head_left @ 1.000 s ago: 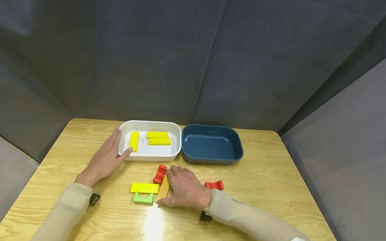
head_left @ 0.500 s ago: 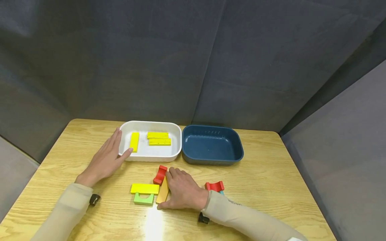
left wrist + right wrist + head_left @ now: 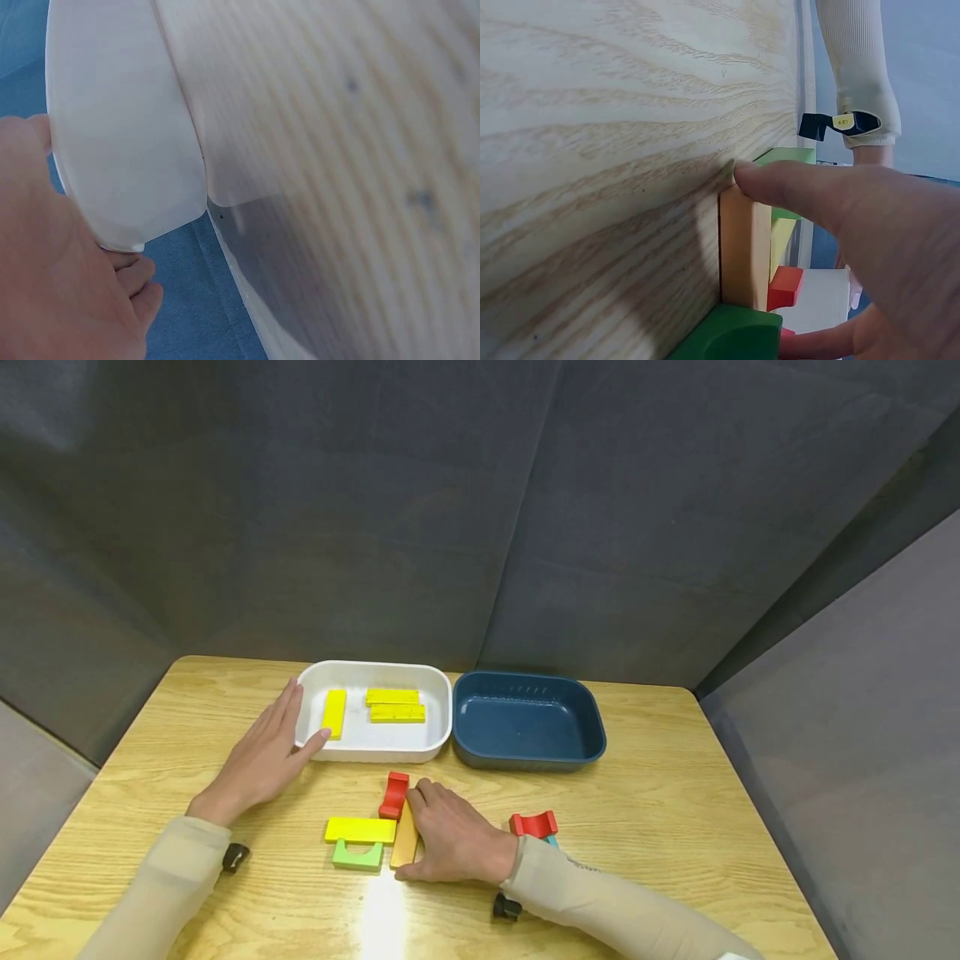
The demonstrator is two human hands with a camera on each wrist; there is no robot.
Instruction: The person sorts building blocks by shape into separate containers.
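My right hand (image 3: 459, 837) is low over the table, its thumb at the near end of an orange block (image 3: 405, 842) and its fingers at the far end, pinching it lengthwise. A dark green curved block (image 3: 739, 334) lies beside it in the right wrist view. Close to the orange block are a red arch block (image 3: 393, 795), a flat yellow block (image 3: 360, 830) and a light green arch block (image 3: 357, 858). At the left end of a white bin (image 3: 375, 755), my left hand (image 3: 258, 762) rests with straight fingers along the wall and the thumb over the near rim.
Inside the white bin lie 3 yellow blocks (image 3: 334, 714). A dark blue bin (image 3: 525, 762) stands against its right side. Another red arch block (image 3: 533, 824) and a partly hidden blue piece (image 3: 552, 841) lie by my right sleeve. A grey curtain (image 3: 480, 510) backs the table.
The orange block and the red arch block beside it have turned a little, and the red one has shifted slightly left. My right fingertips moved left with them. The left hand stays put.
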